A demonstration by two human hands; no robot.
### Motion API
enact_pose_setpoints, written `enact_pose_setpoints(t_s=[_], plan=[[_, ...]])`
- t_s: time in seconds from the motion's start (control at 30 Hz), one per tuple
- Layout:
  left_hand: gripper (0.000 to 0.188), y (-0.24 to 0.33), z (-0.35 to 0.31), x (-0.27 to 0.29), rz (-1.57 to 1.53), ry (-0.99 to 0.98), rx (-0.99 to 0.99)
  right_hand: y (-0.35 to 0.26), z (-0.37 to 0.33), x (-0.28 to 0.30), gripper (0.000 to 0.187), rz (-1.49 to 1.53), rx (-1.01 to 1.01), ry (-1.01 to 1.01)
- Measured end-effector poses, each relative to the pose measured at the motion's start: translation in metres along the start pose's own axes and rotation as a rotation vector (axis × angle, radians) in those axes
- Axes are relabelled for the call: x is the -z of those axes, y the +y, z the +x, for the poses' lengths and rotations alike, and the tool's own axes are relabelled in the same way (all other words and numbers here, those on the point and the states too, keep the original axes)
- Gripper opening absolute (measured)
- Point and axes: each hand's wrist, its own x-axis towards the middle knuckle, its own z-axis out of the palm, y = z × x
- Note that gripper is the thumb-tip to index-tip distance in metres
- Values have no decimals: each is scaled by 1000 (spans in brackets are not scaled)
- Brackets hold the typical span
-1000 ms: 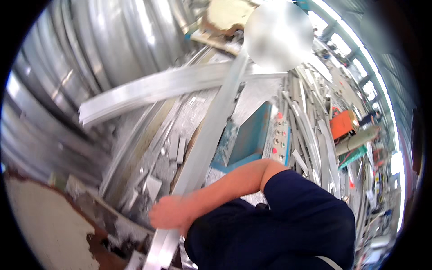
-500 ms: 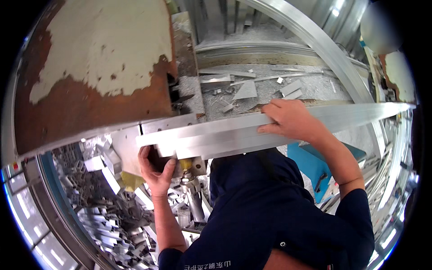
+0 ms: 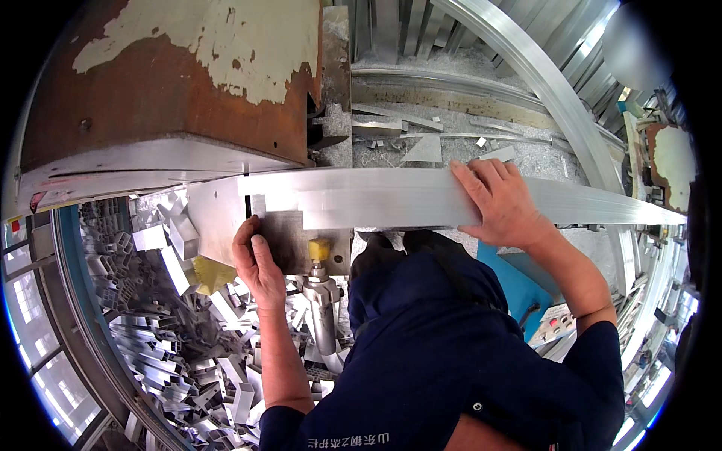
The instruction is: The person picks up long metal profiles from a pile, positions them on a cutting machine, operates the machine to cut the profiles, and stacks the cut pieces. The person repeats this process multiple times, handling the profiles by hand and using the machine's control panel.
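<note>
A long silver aluminium bar [image 3: 376,197] lies across the flat bed of a cutting machine, its far end reaching to the right. My right hand [image 3: 502,197] lies flat on top of the bar, fingers spread, pressing it down. My left hand [image 3: 256,259] rests against the front of the grey metal plate [image 3: 289,244] at the bar's left end, thumb up near a narrow slot, fingers curled at the plate's edge. A yellow knob [image 3: 320,249] sits just right of that hand.
A rusty brown machine housing [image 3: 173,83] with flaking white paint looms over the left end. Several cut aluminium offcuts [image 3: 188,331] fill a heap below left. Shavings and scraps [image 3: 451,139] lie behind the bar. A blue box [image 3: 519,278] is at right.
The view swung from stacked profiles to the machine. In the last half second the bar slid a little left under the housing and my left hand rose to the plate's front.
</note>
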Motion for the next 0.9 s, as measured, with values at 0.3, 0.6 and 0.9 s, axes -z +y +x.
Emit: enact_pose_setpoints(t_s=[0.3,0.6,0.9], plan=[[32,0,-1,-4,8,-2,4,-8,-8,-8,110,16,16,53],[54,7,22,-27,-305,40,22,-5,-13,-7,104,105,-62,-18],[54,2,26,-28,-211,112,143,-17,-124,-43,65,786,-346,96]])
